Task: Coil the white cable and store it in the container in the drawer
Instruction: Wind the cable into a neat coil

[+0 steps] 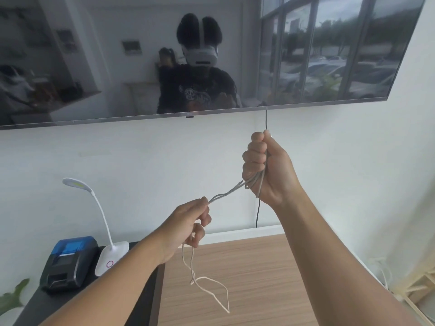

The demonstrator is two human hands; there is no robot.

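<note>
Cable [226, 192], white, thin: held in the air above the wooden table [259, 278], several strands bunched between both hands. Right hand [266, 168], raised highest, was closed in a fist around the gathered loops. Left hand [188, 222], lower, pinched the strands, with a loose tail dangling toward the table's near edge. Risk, as judged: the uneven tail could snag or knot if pulled tight, and slack loops might slip from the fist. No drawer or container was in view. Lamp [103, 220] and printer [70, 262] stood left of the table.
</note>
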